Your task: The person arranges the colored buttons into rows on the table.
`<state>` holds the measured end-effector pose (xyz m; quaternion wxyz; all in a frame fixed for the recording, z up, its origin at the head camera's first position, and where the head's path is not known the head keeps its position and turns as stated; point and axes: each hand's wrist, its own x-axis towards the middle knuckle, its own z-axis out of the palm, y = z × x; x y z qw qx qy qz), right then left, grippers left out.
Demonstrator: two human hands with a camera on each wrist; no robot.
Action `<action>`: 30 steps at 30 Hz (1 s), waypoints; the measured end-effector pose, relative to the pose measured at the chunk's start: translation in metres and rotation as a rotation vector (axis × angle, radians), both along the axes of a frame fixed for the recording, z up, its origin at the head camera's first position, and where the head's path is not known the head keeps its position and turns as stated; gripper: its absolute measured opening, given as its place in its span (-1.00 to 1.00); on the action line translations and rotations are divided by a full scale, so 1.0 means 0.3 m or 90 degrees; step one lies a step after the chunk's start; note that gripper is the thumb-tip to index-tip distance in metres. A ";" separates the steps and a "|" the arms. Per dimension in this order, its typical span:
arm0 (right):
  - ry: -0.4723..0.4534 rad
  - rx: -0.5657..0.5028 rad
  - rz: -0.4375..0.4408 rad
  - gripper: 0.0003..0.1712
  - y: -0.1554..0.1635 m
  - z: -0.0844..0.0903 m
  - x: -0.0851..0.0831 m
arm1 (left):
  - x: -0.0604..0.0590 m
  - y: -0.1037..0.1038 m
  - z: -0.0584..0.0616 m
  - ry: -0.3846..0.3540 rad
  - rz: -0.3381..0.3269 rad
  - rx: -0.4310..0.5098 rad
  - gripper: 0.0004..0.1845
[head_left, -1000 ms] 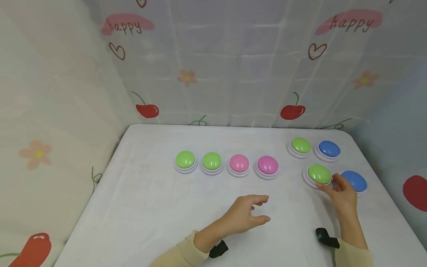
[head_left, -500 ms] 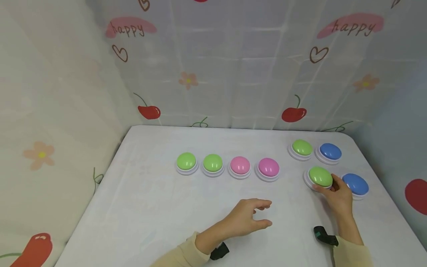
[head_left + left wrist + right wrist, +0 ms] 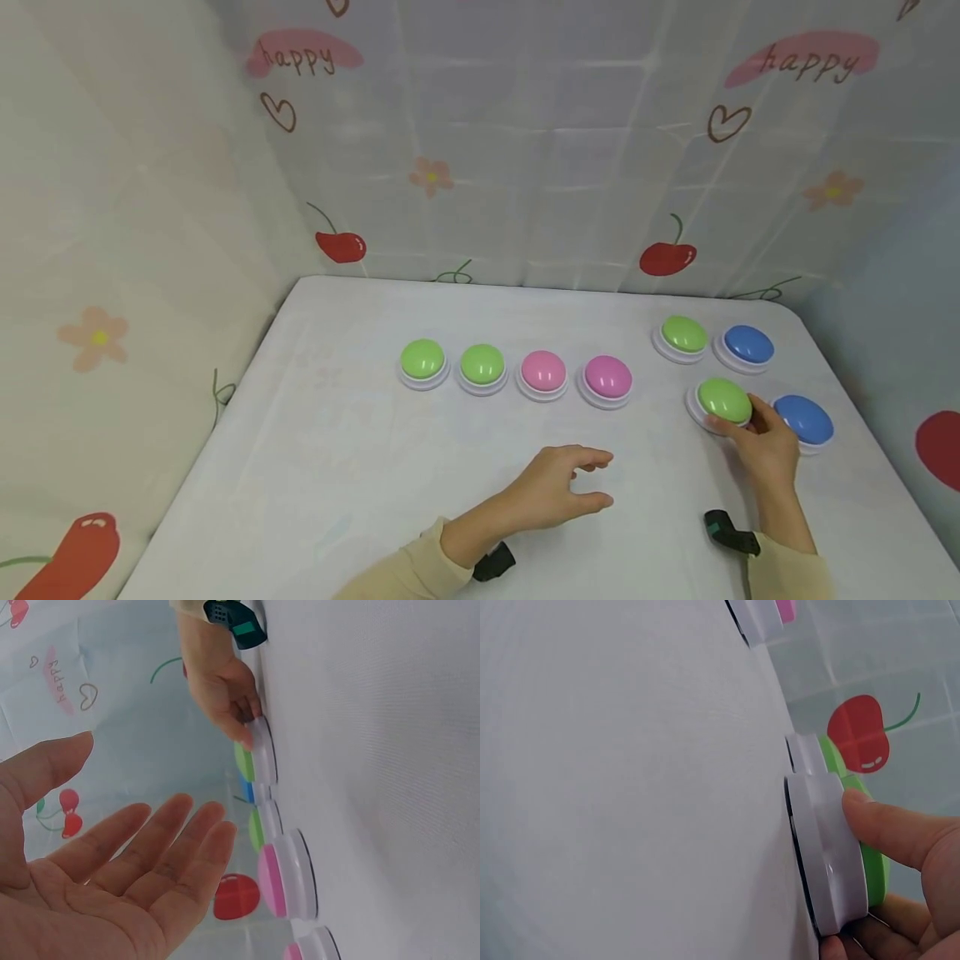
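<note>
My right hand (image 3: 750,429) grips the near green dome button (image 3: 723,400) by its white base, a finger on each side of the rim. The right wrist view shows a finger (image 3: 900,832) pressed on the rim of that button (image 3: 832,847) and another fingertip under it. The button sits flat on the white table (image 3: 337,467). My left hand (image 3: 592,479) hovers just above the table in front of the pink buttons, fingers relaxed and holding nothing. In the left wrist view its palm (image 3: 112,862) is open, with the right hand (image 3: 225,690) on the green button (image 3: 247,757) beyond.
A row of two green (image 3: 423,360) (image 3: 482,364) and two pink buttons (image 3: 543,372) (image 3: 607,377) crosses the middle. A green (image 3: 683,333) and two blue buttons (image 3: 748,344) (image 3: 803,419) surround the gripped one. Printed curtains wall the table's back and sides.
My right hand's fingers have closed in around the near green button's base. The left hand has barely moved. The button stays in place.
</note>
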<state>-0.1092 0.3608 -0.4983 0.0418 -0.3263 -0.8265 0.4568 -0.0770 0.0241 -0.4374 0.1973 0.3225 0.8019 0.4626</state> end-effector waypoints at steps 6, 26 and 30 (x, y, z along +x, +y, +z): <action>-0.005 -0.005 -0.020 -0.01 -0.013 0.015 0.003 | -0.004 0.000 0.002 0.011 0.006 -0.006 -0.51; 0.181 0.047 0.263 -0.06 -0.333 0.206 0.125 | -0.052 -0.030 0.002 0.103 0.191 0.048 -0.34; 0.235 0.043 0.343 -0.10 -0.408 0.209 0.149 | -0.066 -0.041 -0.001 0.076 0.200 0.072 -0.27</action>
